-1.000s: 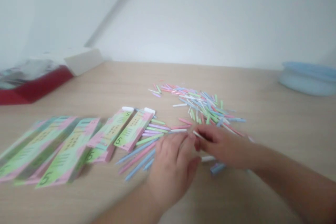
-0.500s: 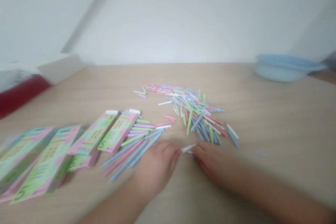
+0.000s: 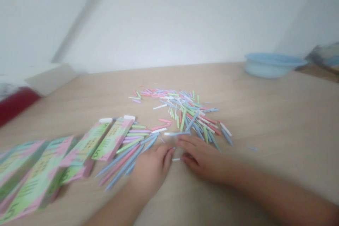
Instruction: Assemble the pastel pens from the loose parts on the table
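Light wooden table under you: your left hand and right hand lie loose, holding nothing. A tiny white stick sits between them, below a messy pile of thin colored sticks. Pinching it up looks like your next move.

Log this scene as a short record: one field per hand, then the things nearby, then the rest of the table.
Left hand: nothing visibly held; fingertips near a short white stick
Right hand: nothing visibly held; fingers just below a blue stick
Things nearby: loose pile of coloured sticks; fanned coloured sticks left of the hands
Rest: pink-and-green packets marked 5 on the wooden table; light blue basin at far right; red-edged box at far left
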Demonstrator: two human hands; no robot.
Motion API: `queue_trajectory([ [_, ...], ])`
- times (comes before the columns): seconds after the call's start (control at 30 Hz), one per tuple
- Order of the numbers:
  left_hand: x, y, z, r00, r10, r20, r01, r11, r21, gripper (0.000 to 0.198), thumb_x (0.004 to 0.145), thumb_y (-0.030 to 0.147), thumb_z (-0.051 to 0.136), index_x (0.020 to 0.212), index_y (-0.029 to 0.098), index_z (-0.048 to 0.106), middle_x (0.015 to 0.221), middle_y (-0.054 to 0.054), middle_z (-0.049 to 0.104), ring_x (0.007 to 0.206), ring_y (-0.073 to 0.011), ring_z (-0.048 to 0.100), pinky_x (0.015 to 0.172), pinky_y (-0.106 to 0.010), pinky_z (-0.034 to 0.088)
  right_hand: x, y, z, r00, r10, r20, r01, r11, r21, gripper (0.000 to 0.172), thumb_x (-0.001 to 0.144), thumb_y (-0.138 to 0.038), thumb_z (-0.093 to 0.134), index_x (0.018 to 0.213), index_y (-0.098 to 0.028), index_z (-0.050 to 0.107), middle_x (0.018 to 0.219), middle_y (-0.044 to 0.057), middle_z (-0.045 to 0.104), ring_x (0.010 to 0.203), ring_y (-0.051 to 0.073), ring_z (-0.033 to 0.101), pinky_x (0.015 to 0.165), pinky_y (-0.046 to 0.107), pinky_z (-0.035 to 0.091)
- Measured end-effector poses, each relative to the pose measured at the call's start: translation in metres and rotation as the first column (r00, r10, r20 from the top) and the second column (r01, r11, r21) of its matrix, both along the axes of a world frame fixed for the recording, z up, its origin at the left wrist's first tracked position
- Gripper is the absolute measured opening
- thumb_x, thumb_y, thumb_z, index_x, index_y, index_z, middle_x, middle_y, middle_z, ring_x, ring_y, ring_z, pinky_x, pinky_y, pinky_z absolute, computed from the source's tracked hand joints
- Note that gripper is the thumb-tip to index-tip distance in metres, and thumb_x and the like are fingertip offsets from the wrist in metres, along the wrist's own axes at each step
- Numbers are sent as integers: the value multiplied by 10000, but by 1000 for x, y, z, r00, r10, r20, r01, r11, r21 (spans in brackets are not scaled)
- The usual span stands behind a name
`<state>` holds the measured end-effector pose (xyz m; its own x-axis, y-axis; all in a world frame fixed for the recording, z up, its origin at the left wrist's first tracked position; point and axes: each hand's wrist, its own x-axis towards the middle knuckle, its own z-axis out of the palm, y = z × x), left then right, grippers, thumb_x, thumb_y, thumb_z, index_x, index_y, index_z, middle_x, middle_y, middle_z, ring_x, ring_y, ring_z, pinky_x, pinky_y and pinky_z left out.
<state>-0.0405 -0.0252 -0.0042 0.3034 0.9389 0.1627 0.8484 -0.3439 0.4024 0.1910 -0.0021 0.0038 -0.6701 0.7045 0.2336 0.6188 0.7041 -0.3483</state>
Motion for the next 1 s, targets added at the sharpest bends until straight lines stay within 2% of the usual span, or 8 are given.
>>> queue_trajectory([
  [0.1,1,0,1,1000,13,3,-13,1000,-19,276,1067,323,444,1024,251,707,974,-23,777,903,-232,739,779,-320,511,3,33,20,989,-146,31,142,985,101,404,1031,-332,525,1409,-211,600,1500,157,594,1432,300,502,1187,517,405],
  [0.2,1,0,2,1000,15,13,-15,999,-31,284,1068,322,438,1026,249,709,967,-26,773,899,-224,734,773,-310,508,5,94,31,954,-271,125,259,960,107,372,1023,-301,562,1355,-142,614,1456,190,602,1388,296,532,1185,484,402],
  [0.27,0,0,2,1000,19,25,-18,999,-39,288,1067,323,436,1032,247,711,973,-29,774,906,-221,734,781,-305,509,5,140,30,930,-340,140,326,939,108,381,1022,-297,588,1347,-99,611,1410,217,612,1335,319,568,1142,526,442],
  [0.33,0,1,2,999,21,34,-20,999,-49,287,1067,322,436,1040,248,712,986,-32,775,916,-219,735,788,-301,510,5,179,23,911,-380,160,370,925,88,373,1015,-359,641,1333,-166,623,1353,127,644,1189,278,653,1013,517,547],
  [0.43,0,2,3,999,21,45,-18,998,-68,292,1065,315,438,1030,243,719,975,-38,773,917,-218,733,787,-296,510,6,214,9,917,-361,172,356,932,64,370,1006,-368,662,1326,-183,628,1337,106,646,1124,255,674,941,479,589],
  [0.63,0,3,4,997,14,77,-8,997,-71,280,1054,300,459,1003,246,729,954,-34,766,918,-222,727,791,-307,505,15,225,-6,947,-274,165,270,962,47,343,1009,-339,659,1312,-179,644,1388,114,630,1221,278,638,1022,520,546],
  [0.8,1,4,2,996,14,86,-6,996,-84,273,1047,277,461,987,249,726,938,-29,764,907,-226,729,783,-320,502,19,228,-3,936,-291,196,291,956,31,306,1012,-353,655,1253,-164,663,1269,99,682,1105,246,685,953,476,582],
  [1.0,0,6,1,997,17,79,-10,996,-89,283,1049,288,459,920,239,706,922,-31,760,869,-219,719,747,-312,487,9,241,0,931,-304,203,300,953,50,352,1011,-368,653,1309,-180,640,1334,110,653,1152,261,666,979,494,569],
])
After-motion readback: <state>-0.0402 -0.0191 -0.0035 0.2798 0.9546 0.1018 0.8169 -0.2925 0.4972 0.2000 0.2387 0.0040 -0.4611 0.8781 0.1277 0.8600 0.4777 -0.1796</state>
